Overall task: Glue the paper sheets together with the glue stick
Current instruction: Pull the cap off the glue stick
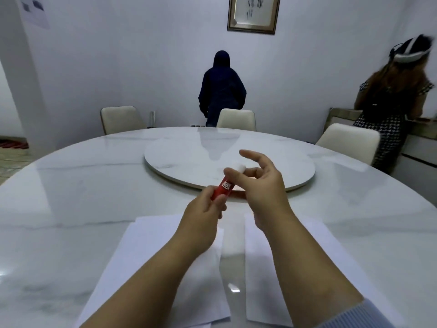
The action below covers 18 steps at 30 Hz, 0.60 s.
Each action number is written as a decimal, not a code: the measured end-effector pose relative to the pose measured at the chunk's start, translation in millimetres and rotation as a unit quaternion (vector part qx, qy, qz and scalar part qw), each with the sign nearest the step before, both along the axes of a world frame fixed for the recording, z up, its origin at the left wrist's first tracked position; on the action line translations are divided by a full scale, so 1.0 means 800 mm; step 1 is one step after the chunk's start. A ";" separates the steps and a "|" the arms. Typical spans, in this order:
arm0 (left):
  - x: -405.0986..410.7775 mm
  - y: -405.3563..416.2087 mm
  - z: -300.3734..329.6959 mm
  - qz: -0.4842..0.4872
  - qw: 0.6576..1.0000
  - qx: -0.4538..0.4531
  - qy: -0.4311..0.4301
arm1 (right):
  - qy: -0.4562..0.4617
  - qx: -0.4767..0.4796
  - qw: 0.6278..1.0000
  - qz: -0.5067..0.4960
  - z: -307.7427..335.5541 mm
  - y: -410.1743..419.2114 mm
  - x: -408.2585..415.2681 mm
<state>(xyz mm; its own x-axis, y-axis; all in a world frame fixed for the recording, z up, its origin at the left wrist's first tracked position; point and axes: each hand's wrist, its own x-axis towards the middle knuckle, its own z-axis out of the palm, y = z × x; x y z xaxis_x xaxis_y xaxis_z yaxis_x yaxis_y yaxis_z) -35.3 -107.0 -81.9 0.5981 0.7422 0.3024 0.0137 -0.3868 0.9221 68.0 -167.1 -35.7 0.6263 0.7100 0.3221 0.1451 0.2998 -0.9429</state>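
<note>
**Head view: glue stick being uncapped above two loose sheets**

Item: glue stick. Red barrel with white lettering, white cap at the far end. Held in the air over the near part of the table, just beyond the far edges of the paper.

Left hand: closed around the lower end of the barrel, fingers curled, thumb on top.

Right hand: thumb and a bent finger pinched on the white cap; index finger lifted and crooked, the rest loosely spread. Whether the cap has come free of the barrel cannot be told.

Item: left sheet and right sheet. Plain white, flat on the marble top, side by side with a narrow strip of table between them, not overlapping. No glue visible on either.

Step, as judged: opening the stick; gluing proper not begun.

Next move, as judged: pull or twist the cap clear, set it down, wind up the glue, then bring the tip down to one sheet while a hand steadies the paper.

Also present: turntable at table centre, bare.
</note>
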 end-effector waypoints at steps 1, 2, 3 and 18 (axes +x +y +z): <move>-0.004 -0.001 0.001 -0.030 0.999 -0.039 -0.017 | 0.054 0.023 0.998 0.036 -0.004 -0.002 0.000; -0.009 -0.001 0.002 -0.057 0.995 -0.076 -0.029 | 0.091 0.035 0.992 0.077 -0.009 -0.003 0.000; -0.014 -0.003 0.002 -0.077 0.991 -0.108 -0.034 | 0.110 0.039 0.986 0.118 -0.014 -0.005 0.000; -0.020 -0.007 0.000 -0.154 0.955 -0.241 -0.076 | 0.077 0.028 0.994 0.074 -0.029 -0.008 0.003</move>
<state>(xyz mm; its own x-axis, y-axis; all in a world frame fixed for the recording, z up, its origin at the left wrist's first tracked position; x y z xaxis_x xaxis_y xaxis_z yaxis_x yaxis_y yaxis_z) -50.9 -112.4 -81.5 0.7868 0.6132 0.0708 -0.1804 0.1187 0.9764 70.1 -173.2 -59.1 0.5607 0.7819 0.2726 -0.0498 0.3605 -0.9314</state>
